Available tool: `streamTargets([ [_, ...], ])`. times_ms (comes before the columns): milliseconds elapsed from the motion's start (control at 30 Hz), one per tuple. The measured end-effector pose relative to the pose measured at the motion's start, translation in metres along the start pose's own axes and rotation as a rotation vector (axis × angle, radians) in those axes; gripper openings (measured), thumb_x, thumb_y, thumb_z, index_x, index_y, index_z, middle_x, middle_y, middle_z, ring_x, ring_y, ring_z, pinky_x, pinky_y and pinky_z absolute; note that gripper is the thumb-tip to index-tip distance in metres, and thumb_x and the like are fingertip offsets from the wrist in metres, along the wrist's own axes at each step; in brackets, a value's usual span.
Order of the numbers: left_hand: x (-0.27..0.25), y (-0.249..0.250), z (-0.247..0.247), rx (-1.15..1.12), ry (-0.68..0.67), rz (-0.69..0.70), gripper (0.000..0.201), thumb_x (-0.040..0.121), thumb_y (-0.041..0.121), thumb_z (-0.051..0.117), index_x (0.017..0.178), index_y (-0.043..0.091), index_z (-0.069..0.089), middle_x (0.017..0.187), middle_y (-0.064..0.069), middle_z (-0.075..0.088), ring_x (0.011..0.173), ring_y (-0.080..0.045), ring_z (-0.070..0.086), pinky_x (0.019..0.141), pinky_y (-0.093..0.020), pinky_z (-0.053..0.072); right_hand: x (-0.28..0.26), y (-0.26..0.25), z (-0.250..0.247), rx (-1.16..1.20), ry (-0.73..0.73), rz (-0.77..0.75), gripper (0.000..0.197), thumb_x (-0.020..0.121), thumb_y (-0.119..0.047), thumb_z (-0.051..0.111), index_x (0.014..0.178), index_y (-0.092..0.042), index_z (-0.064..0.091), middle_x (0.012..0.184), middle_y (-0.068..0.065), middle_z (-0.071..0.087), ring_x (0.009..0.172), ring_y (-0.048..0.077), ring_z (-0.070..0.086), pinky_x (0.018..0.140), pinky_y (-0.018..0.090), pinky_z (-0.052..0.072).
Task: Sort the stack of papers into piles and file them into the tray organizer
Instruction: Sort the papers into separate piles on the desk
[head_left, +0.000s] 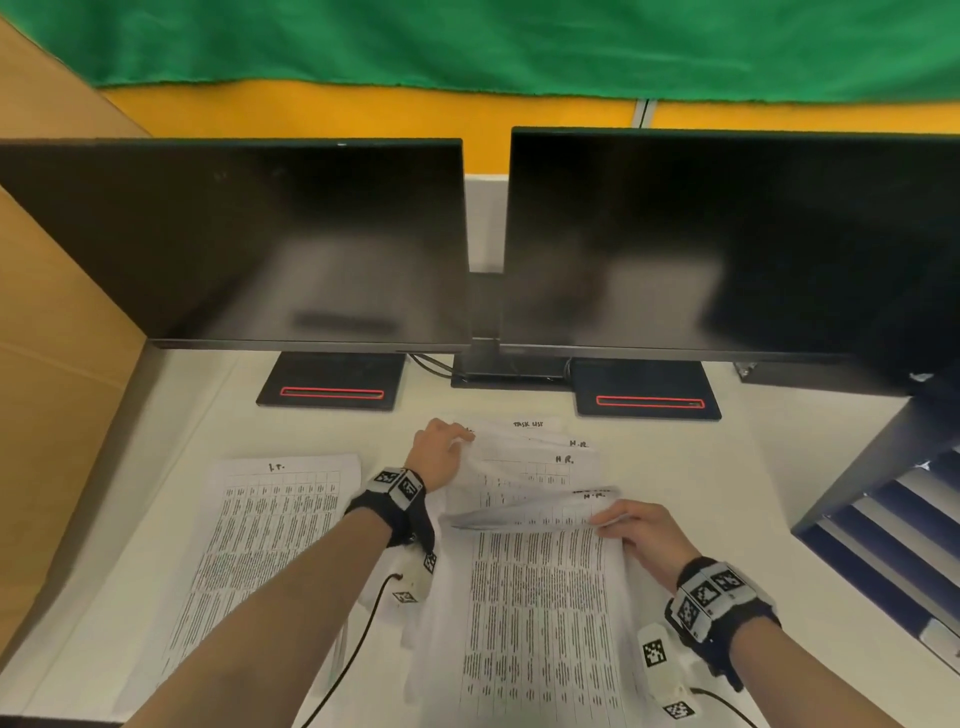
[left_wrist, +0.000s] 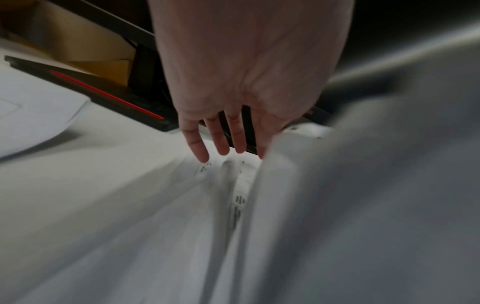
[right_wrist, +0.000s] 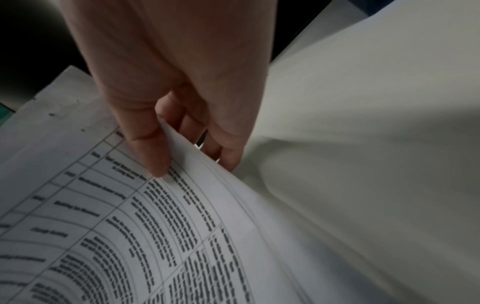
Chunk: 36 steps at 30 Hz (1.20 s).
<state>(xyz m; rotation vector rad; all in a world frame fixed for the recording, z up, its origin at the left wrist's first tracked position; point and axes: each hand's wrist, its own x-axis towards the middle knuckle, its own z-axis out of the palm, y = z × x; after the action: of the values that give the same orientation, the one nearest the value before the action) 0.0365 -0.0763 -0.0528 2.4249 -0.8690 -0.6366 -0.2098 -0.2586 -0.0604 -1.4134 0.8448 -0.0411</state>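
We see the stack lying mid-desk before two monitors. The right hand pinches a lifted sheet between thumb and fingers; the left hand rests straight fingers on the fanned top edges. The tray stands right.

Black wristbands with checkered markers

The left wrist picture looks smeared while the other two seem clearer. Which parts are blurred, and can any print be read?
Left wrist view: the white printed sheets streak with motion blur; only the left hand is fairly crisp. Right wrist view: the table print is sharp near the right hand but bends in curves toward the corner. Head view: handwritten headings are legible, body text is not; the two black monitors show dull reflections.
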Motion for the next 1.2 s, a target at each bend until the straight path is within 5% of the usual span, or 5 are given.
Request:
streamTargets([
  [300, -0.002, 0.002, -0.020, 0.206, -0.013, 0.081, 0.027, 0.082, 0.001, 0.052, 0.102, 0.015, 0.065, 0.110, -0.008, 0.061, 0.102, -0.025, 0.056, 0.086, -0.029, 0.044, -0.001, -0.008, 0.003, -0.034, -0.035, -0.072, 0.035, 0.078, 0.013, 0.062, 0.066, -0.016, 0.076, 0.087, 0.013, 0.071, 0.096, 0.030, 0.062, 0.098, 0.042, 0.044],
  [533, -0.011, 0.003, -0.026, 0.071, 0.002, 0.103, 0.013, 0.087, 0.020, 0.064, 0.094, 0.011, 0.070, 0.090, 0.000, 0.064, 0.082, -0.015, 0.053, 0.075, -0.022, 0.036, -0.002, -0.012, 0.010, -0.005, -0.021, -0.073, 0.024, 0.079, 0.011, 0.062, 0.077, -0.010, 0.073, 0.077, 0.005, 0.071, 0.078, 0.022, 0.064, 0.073, 0.029, 0.050],
  [800, -0.032, -0.003, -0.037, -0.164, -0.179, 0.200, 0.004, 0.082, 0.023, 0.071, 0.079, 0.020, 0.069, 0.076, 0.014, 0.062, 0.073, -0.002, 0.054, 0.068, -0.013, 0.040, -0.002, -0.004, 0.017, -0.037, 0.199, -0.153, 0.023, 0.081, 0.006, 0.065, 0.103, 0.000, 0.067, 0.116, -0.005, 0.048, 0.105, 0.014, 0.047, 0.093, 0.024, 0.034],
  [900, -0.036, -0.002, -0.034, -0.149, -0.218, 0.198, 0.009, 0.080, 0.024, 0.073, 0.074, 0.021, 0.067, 0.076, 0.018, 0.061, 0.071, -0.001, 0.055, 0.064, -0.010, 0.040, -0.004, -0.007, 0.018, -0.038, 0.143, -0.160, 0.015, 0.079, 0.010, 0.063, 0.093, 0.006, 0.069, 0.107, -0.011, 0.051, 0.099, 0.007, 0.051, 0.088, 0.022, 0.032],
  [1200, -0.030, 0.006, -0.031, -0.032, -0.032, 0.182, 0.024, 0.089, 0.031, 0.061, 0.077, 0.011, 0.067, 0.069, 0.002, 0.057, 0.063, -0.004, 0.047, 0.059, -0.017, 0.033, 0.000, -0.002, 0.017, -0.068, 0.200, -0.164, 0.005, 0.080, 0.005, 0.065, 0.083, 0.004, 0.070, 0.101, 0.020, 0.068, 0.089, 0.020, 0.060, 0.072, 0.020, 0.041],
])
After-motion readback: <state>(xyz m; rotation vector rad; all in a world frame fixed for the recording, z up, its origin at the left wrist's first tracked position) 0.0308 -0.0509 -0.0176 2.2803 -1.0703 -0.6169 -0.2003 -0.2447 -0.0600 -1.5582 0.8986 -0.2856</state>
